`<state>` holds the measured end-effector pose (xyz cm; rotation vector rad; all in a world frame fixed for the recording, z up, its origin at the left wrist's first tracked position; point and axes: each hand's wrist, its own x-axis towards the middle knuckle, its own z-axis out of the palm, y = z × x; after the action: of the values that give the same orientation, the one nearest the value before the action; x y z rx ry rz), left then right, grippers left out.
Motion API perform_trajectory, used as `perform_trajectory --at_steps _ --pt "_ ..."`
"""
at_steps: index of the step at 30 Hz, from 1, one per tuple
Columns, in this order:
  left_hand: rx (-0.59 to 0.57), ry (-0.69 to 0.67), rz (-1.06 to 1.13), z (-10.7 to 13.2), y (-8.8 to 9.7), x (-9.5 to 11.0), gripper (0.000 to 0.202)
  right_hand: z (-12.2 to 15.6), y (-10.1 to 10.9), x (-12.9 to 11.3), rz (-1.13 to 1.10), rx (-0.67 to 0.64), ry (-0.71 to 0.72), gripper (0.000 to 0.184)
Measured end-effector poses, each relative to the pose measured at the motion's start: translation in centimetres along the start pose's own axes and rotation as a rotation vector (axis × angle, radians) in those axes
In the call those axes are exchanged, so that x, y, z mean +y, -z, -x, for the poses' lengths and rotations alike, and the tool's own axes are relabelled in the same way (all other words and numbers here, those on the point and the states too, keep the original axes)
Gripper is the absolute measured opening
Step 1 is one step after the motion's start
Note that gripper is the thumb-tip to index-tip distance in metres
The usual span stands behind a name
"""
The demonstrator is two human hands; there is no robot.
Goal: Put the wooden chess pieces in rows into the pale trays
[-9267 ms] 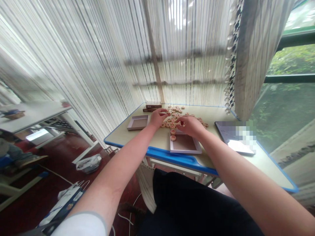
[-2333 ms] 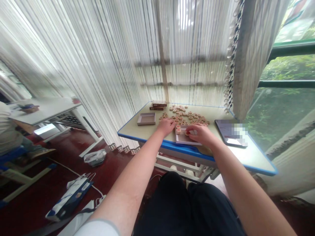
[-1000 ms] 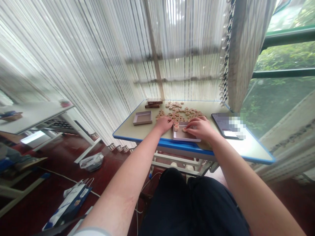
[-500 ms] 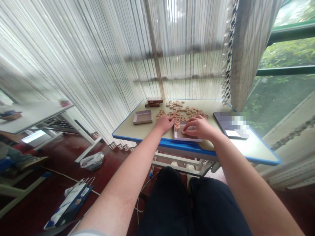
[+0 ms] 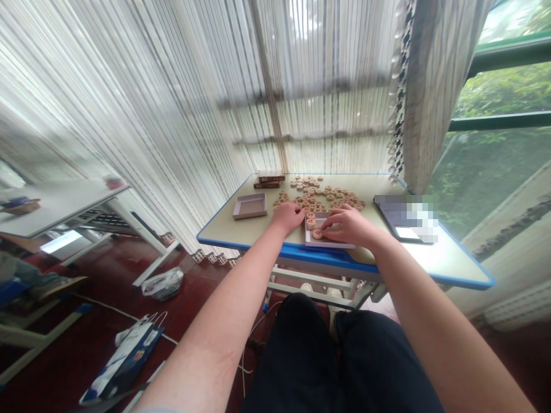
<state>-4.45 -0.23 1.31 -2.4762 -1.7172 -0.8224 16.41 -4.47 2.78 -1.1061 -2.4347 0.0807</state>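
A shallow grey-rimmed tray (image 5: 328, 244) lies near the front edge of a blue-edged table (image 5: 241, 232). My right hand (image 5: 349, 225) rests over the tray, fingers curled, fingertips touching a round wooden game piece (image 5: 317, 234) inside it. Two more pieces (image 5: 310, 219) sit in the tray's far left corner. My left hand (image 5: 287, 216) lies on the table just left of the tray, fingers bent down beside the loose pieces; what it holds, if anything, is hidden. Several wooden pieces (image 5: 321, 196) lie scattered behind both hands.
A second empty tray (image 5: 249, 206) lies at the table's left. Dark flat boxes (image 5: 268, 180) sit at the far left corner. A dark tablet (image 5: 404, 218) rests at the right. Striped curtains hang behind. Another table (image 5: 55, 201) and bags (image 5: 124, 355) are on the left.
My right hand has slid a little towards the tray's near left, bringing a piece with it. The left hand has stayed beside the tray. The view has shifted slightly.
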Motion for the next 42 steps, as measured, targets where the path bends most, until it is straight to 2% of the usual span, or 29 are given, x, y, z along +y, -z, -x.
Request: perform_trajectory --at_steps 5,11,18,34,42 --pt "-0.023 0.028 -0.012 0.0 0.2 0.2 0.035 -0.3 0.1 -0.6 -0.013 0.005 0.038 0.025" --pt "-0.017 0.042 -0.018 -0.1 0.1 0.4 0.035 -0.5 0.0 -1.1 -0.034 0.005 0.122 0.02" --pt "-0.008 0.032 -0.03 0.0 0.0 0.3 0.036 -0.5 -0.4 -1.2 -0.034 0.029 0.117 0.014" --pt "-0.025 0.061 -0.04 0.0 0.2 0.7 0.036 -0.8 -0.4 -1.4 -0.068 0.014 0.125 0.016" --pt "-0.005 0.033 -0.046 0.0 -0.1 0.4 0.036 -1.0 -0.6 -1.2 -0.057 0.029 0.133 0.014"
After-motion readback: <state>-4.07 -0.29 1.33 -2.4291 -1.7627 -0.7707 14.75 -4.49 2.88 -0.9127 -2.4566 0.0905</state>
